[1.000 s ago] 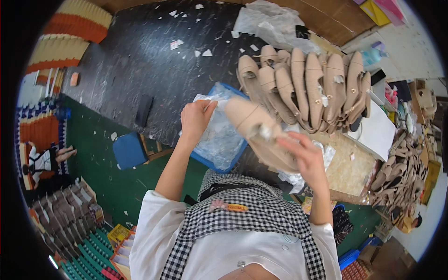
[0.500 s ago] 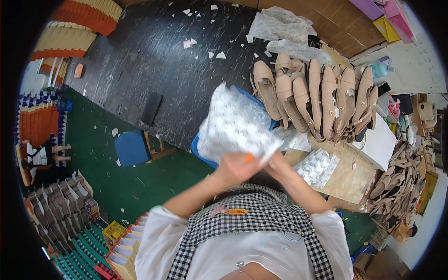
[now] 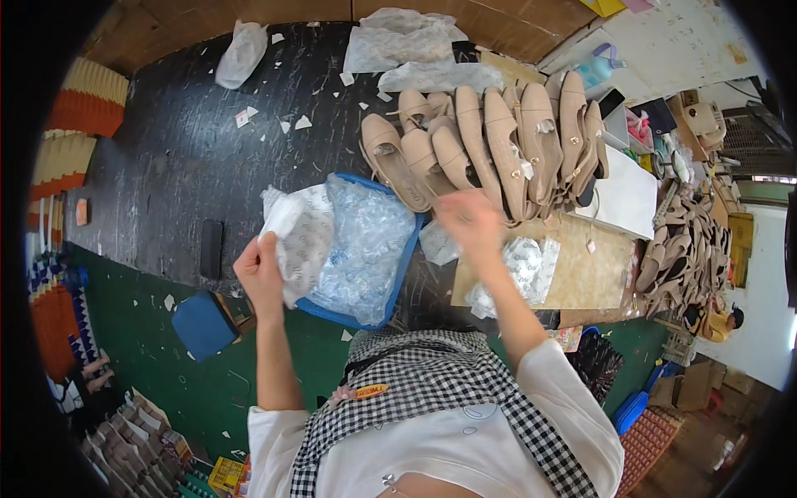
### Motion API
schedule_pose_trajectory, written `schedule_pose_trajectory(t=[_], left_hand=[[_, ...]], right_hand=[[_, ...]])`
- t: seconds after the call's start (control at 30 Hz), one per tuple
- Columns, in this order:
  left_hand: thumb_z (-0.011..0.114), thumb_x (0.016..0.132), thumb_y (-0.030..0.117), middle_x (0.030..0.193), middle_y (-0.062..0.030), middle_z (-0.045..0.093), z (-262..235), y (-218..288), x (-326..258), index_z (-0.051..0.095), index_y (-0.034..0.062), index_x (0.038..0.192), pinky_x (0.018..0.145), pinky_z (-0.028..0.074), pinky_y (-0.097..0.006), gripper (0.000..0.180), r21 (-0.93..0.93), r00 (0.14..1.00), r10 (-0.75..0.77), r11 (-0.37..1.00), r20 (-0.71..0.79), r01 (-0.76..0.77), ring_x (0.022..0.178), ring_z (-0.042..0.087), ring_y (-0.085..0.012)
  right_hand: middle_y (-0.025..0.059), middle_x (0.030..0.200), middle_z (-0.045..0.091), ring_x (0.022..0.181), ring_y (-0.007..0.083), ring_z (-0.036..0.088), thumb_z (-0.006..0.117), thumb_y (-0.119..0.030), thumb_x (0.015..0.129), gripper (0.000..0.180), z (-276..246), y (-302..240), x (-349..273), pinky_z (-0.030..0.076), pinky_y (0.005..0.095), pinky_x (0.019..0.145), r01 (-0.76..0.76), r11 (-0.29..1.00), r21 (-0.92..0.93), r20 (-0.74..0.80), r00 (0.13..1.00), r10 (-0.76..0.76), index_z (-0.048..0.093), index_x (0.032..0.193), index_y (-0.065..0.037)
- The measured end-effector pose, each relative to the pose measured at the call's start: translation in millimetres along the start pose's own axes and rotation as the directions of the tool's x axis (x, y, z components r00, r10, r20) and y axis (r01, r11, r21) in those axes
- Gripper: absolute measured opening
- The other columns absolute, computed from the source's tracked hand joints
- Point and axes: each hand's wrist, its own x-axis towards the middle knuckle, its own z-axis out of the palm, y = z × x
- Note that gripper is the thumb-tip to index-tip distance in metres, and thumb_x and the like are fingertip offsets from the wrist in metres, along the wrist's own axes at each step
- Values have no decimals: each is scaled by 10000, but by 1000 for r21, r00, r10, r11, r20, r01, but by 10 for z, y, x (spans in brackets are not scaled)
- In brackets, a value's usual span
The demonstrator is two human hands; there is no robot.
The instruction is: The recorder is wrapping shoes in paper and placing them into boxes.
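Observation:
My left hand (image 3: 261, 275) is closed on a crumpled sheet of printed white tissue paper (image 3: 300, 236), held over the left side of a blue basket (image 3: 413, 251). Small clear plastic packets (image 3: 365, 249) fill that basket. To the right, my right hand (image 3: 475, 226) is raised in front of a row of beige shoes (image 3: 498, 141); motion smears its fingers, so I cannot tell whether it touches a shoe. Beneath and beside the right forearm lies more printed tissue paper (image 3: 528, 264), with a small clear piece (image 3: 438, 242) left of it.
Crumpled white wrapping (image 3: 241, 56) and flattened sheets (image 3: 403, 40) are at the dark table's far side. A black oblong object (image 3: 212, 249) lies near its left edge, beside a blue stool (image 3: 202, 325). At right are a white box (image 3: 618, 195) and a shoe pile (image 3: 689, 249).
My hands have parted: the left keeps the tissue paper and moved left, the right moved forward toward the shoes. The basket's packets are uncovered. Crumpled white wrapping has appeared at the far left. The view shifted.

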Motion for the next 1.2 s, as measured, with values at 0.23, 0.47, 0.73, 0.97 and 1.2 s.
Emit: schedule_pose_trajectory(t=[0.23,0.47,0.73,0.97,1.2], left_hand=[[623,905,92,596,53,456,1010,136,-540,609,-33,730,485,294,-247,216,1,872,76,996,483,-88,574,381,-39],[652,904,121,596,64,436,812,89,-366,565,-57,698,497,280,-241,286,54,956,-15,999,291,0,592,341,-22],[678,879,126,556,-26,284,974,252,-341,480,-46,665,474,220,-301,339,267,917,134,932,376,-246,553,241,-85],[671,885,154,547,-47,296,932,209,-293,519,-56,684,465,227,-315,329,306,941,90,932,328,-195,541,241,-103],[666,882,205,525,-103,342,593,129,-191,557,-60,703,465,270,-338,338,437,969,9,891,248,-120,512,265,-150]], right_hand=[[60,803,702,725,98,646,654,-115,866,159,221,-412,-432,497,233,677,-569,595,568,435,821,369,685,948,18],[58,773,687,690,122,629,680,-106,812,134,-362,346,-606,504,258,666,-421,890,177,91,907,411,685,895,0],[130,1061,537,1009,310,514,751,-186,773,274,-588,776,-225,429,393,865,-311,949,52,-201,927,315,653,981,-38],[104,1255,552,1083,361,501,745,-85,697,168,-519,320,-213,415,442,942,69,970,-234,-110,989,-97,621,810,-80],[54,1192,569,1119,282,498,761,-126,664,180,-388,285,-121,451,388,847,213,879,-427,199,970,-139,643,797,-99]])
